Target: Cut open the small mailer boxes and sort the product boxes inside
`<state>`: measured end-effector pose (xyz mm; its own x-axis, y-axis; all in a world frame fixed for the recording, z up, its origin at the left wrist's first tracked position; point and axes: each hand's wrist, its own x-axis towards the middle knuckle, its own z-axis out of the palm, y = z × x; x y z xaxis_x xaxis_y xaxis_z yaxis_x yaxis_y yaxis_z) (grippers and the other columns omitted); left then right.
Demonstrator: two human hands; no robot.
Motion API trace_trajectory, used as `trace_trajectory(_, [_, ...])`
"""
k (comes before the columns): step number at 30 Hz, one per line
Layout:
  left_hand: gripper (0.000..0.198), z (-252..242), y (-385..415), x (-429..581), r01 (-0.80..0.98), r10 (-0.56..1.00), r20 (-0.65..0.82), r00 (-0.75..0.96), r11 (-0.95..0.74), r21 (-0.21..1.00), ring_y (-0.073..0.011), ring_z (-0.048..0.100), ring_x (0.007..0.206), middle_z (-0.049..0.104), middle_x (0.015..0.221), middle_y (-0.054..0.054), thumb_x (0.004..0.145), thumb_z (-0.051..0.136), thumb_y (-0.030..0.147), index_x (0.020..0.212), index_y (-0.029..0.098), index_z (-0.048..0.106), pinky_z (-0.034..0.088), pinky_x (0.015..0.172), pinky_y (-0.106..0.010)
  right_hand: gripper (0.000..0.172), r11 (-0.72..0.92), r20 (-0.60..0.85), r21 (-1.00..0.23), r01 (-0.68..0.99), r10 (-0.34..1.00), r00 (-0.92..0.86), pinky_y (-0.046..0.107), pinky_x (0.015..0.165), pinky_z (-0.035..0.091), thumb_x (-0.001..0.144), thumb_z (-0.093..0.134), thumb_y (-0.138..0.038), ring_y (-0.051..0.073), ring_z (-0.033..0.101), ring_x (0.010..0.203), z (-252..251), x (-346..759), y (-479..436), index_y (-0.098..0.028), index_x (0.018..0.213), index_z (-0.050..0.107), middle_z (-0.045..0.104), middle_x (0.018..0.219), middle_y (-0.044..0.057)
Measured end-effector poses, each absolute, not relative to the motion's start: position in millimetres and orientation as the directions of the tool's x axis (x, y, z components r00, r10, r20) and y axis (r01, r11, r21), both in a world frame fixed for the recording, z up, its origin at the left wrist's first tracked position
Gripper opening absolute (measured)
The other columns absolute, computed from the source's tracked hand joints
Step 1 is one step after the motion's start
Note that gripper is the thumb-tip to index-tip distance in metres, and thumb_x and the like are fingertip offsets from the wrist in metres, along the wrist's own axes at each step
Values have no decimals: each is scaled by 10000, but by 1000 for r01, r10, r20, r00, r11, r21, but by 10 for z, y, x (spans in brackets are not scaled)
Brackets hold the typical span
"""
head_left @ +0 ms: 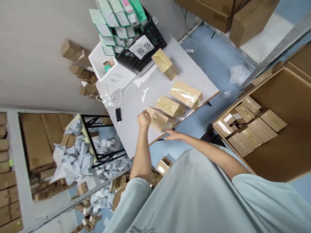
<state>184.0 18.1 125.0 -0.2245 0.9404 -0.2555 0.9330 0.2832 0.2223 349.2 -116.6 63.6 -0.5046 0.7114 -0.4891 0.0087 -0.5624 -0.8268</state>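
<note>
A taped cardboard box (159,119) lies on the table (131,129) near its front edge. At the box's left end is my left hand (144,119), its fingers curled closed; what is in them, if anything, is hidden. My right hand (173,135) is by the near right corner of the same box, fingers stretched out and apart; whether it touches the box I cannot tell. Beyond it lie a second taped box (169,106), a third, longer one (186,94) and another (165,64) further back.
A black crate (155,38) of green-and-white packets and a white bin (123,79) stand at the table's back. A phone (118,114) with cables lies at the left. To the right is a large carton (267,161) holding several small boxes. Crumpled paper (80,155) fills the lower left.
</note>
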Motion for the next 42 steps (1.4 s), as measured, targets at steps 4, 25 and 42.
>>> trace_trajectory(4, [379,1135,-112,2679,876,997,-41,72,-43,481,-301,685,1382,764,1405,-196,1111,496,270,1390,164,731,452,1280,-448,211,-543,-501,-837,67,711,-494,385,1085,620,777,939,-214,342,812,1199,645,3940,-1524,-207,964,841,886,1074,46])
trace_trajectory(25, [318,-343,-1589,6737,363,164,-334,928,-593,718,-301,743,1289,823,1320,-117,1078,591,164,1312,202,802,528,1222,-475,353,-443,-751,-654,-614,278,599,457,1160,597,985,826,-402,235,815,1069,-248,7377,-3861,-168,1248,813,872,1101,94])
trace_trajectory(42, [793,-4151,-1147,8159,769,475,-681,558,14,640,-357,650,1513,671,1579,-199,969,852,240,1667,184,482,448,1364,-578,532,-472,-787,-570,-673,79,612,332,802,674,1018,761,-257,175,768,815,-3693,8820,-3342,-176,1518,599,766,1154,85])
